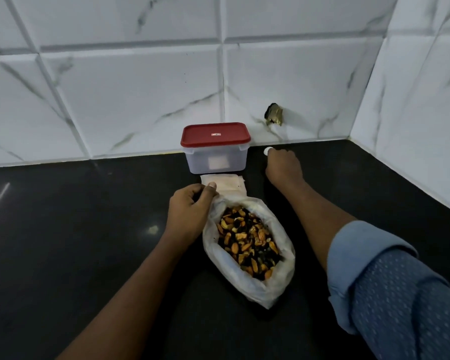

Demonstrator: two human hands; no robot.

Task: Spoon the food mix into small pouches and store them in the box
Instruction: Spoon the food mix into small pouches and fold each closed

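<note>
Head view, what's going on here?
A person works at a black counter. Their left hand holds the rim of an open plastic bag of nut mix, beside a flat stack of pouches. Their right hand is curled round a small white object, possibly a spoon's end, next to the box, which has its red lid on. No pouch looks filled yet.

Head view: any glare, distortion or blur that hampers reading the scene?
Head view: dim overall; a glare streak on the black counter at left; wide-angle bend curves the wall tiles; the mix in the bag reads clearly; the small white thing in the right hand is too blurred to identify.
</note>
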